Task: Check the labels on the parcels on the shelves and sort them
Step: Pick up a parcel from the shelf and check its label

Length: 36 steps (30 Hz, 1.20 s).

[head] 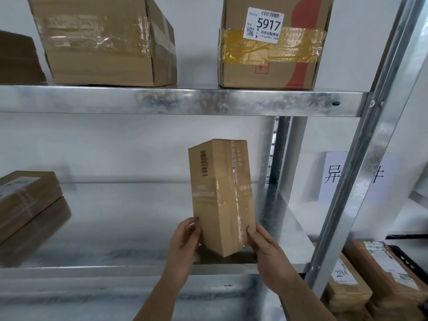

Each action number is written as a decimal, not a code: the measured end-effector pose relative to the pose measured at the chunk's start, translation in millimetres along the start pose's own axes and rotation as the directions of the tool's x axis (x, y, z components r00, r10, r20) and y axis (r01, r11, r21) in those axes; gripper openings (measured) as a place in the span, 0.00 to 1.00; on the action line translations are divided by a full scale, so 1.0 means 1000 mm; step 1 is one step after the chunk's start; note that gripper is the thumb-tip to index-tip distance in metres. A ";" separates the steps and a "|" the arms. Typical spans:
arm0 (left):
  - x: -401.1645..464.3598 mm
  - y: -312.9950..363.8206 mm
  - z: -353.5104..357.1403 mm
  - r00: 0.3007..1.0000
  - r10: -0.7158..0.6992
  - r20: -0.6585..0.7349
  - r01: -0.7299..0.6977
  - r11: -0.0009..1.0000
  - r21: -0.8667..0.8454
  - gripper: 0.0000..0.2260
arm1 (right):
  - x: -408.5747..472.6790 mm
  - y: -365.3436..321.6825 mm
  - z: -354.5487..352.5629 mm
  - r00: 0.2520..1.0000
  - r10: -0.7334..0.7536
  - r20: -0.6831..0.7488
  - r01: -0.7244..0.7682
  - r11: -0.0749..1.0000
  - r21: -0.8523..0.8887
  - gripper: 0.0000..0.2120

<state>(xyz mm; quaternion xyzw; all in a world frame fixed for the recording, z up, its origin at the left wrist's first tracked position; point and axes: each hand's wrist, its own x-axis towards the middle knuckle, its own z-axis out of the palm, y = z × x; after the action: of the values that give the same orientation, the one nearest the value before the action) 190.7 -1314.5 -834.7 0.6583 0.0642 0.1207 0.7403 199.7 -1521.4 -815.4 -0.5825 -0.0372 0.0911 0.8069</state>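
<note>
Metal shelving unit, two levels in view. Upper shelf (pixel 180 100) carries three cardboard boxes: a large plain box (pixel 102 40) sealed with clear tape, set at a slight angle; to its right, well apart, a box with yellow tape (pixel 273 49) and a white label (pixel 264 25) reading 5917 with barcode and QR code on its front face; at the far left edge, part of a darker brown box (pixel 18 59), cut off by the frame. Lower shelf (pixel 129 228) carries a stack of two flat parcels (pixel 30 212) at the left, the top one bearing a pale label, text too blurred to read. Held parcel (pixel 222 195): tall narrow cardboard box, over the right part of the lower shelf near its front edge, long axis close to vertical, top leaning slightly away and left. One corner edge faces the camera, so two faces show; the left face has a barcode printed near the top, running lengthwise; clear tape with faint print runs up the right face. Cannot tell whether its lower end touches the shelf. Left hand (pixel 185 239) grips the lower left side, fingers curled round the edge. Right hand (pixel 264 242) grips the lower right side, thumb on the taped face. Right of the upright post (pixel 361 181), a white paper sign (pixel 333 177) with handwritten characters hangs on the wall, partly hidden by the post. Lower right: labelled parcels (pixel 370 274) stacked on a lower level, one label with blue handwriting.
</note>
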 end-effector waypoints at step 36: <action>0.000 0.003 0.003 0.980 -0.183 0.072 0.175 0.979 0.106 0.18 | 0.001 0.000 0.011 0.996 0.060 -0.073 -0.071 0.985 -0.158 0.12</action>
<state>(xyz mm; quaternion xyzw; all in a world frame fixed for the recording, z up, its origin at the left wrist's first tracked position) 191.4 -1316.8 -831.4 0.6902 0.0988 0.0230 0.7165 198.9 -1510.7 -812.0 -0.6490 0.0022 0.0943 0.7549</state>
